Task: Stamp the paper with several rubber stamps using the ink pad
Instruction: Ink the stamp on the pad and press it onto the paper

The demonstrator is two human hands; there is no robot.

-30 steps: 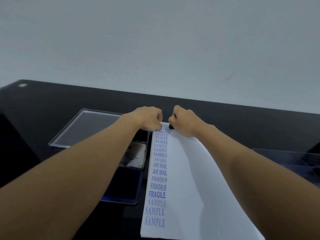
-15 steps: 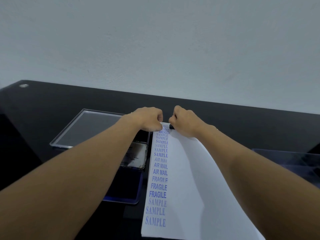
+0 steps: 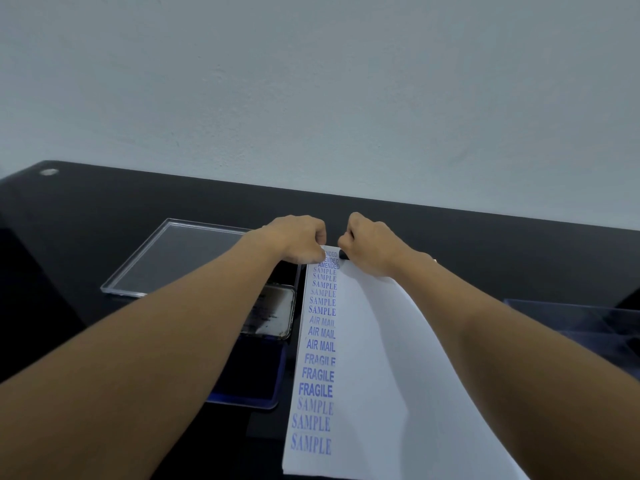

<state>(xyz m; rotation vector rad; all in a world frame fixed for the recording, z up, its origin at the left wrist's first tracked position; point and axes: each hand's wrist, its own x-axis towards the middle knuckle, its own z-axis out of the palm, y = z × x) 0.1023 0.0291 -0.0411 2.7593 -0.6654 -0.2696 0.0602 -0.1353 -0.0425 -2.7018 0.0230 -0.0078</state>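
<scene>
A white paper [image 3: 374, 375] lies on the black table [image 3: 138, 202], with a column of blue prints down its left side reading AMENDED, SAMPLE, AIR MAIL and FRAGILE. My right hand [image 3: 372, 247] grips a small black rubber stamp [image 3: 343, 255] and holds it against the paper's top edge; only the stamp's dark tip shows. My left hand [image 3: 298, 240], fingers curled, pinches the paper's top left corner beside the stamp. The blue ink pad [image 3: 252, 386] sits open just left of the paper, partly hidden by my left forearm.
A clear acrylic plate [image 3: 173, 258] lies at the back left, beyond the ink pad. A transparent tray [image 3: 571, 327] stands at the right edge. A plain wall rises behind the table's far edge.
</scene>
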